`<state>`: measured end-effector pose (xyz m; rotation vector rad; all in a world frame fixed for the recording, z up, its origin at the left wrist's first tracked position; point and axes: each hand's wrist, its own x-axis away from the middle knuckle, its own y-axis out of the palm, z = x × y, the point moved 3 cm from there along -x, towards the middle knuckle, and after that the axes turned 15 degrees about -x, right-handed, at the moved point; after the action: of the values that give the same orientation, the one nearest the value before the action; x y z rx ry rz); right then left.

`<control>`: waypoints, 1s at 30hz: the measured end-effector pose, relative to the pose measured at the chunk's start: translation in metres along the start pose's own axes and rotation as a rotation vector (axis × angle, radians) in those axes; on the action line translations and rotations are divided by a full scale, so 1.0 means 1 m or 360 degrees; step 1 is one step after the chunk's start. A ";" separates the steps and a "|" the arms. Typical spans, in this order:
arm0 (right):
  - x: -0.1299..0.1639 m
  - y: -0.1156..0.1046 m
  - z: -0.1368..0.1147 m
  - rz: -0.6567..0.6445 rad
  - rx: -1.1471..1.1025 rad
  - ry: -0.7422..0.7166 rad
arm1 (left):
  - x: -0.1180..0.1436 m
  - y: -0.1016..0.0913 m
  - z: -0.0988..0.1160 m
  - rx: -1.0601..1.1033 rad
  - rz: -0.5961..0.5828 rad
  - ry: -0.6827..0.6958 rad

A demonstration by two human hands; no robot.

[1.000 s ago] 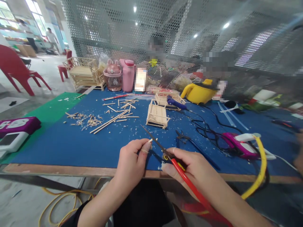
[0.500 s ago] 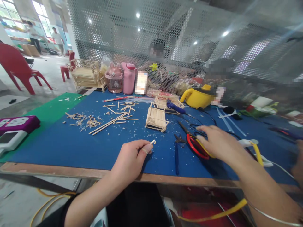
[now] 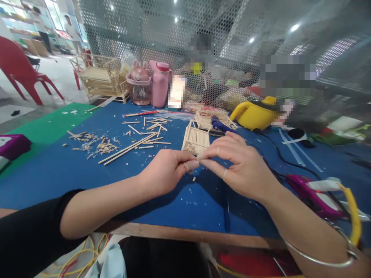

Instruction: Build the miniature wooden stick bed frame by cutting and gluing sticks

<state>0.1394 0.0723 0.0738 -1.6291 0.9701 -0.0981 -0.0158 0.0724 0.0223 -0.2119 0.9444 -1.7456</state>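
Observation:
My left hand (image 3: 168, 170) and my right hand (image 3: 239, 166) meet fingertip to fingertip above the blue mat (image 3: 87, 173). Both pinch a tiny piece of wooden stick (image 3: 198, 158) between thumb and forefinger. A small cut-off bit (image 3: 194, 178) lies on the mat just below them. Right behind the hands stands a small frame of wooden sticks (image 3: 197, 139). The scissors are not visible; my right hand and wrist cover that part of the mat.
Long sticks (image 3: 127, 148) and a pile of wood scraps (image 3: 92, 143) lie to the left. Behind are a blue-handled tool (image 3: 220, 125), a yellow vessel (image 3: 255, 114), a pink bottle (image 3: 160, 83) and a wooden model chair (image 3: 100, 77). A purple glue gun (image 3: 304, 185) with cables lies at the right.
My right hand put the red-handled scissors down on the mat to the right, then came back empty to my left hand. Both hands now pinch the stick piece, farther over the mat.

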 end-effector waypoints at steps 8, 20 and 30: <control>-0.013 -0.002 0.033 0.0077 0.0075 0.0123 | -0.013 -0.002 -0.025 0.0239 0.0248 -0.0384; -0.023 0.011 0.050 0.0177 0.0040 0.0536 | -0.037 0.008 -0.032 0.0111 0.0544 -0.0014; -0.023 0.014 0.054 0.0215 -0.0254 0.0600 | -0.059 -0.012 -0.022 0.0011 0.0308 0.0250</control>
<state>0.1465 0.1287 0.0544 -1.7192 1.4037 -0.2473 -0.0137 0.1356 0.0332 0.0219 1.0364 -1.6034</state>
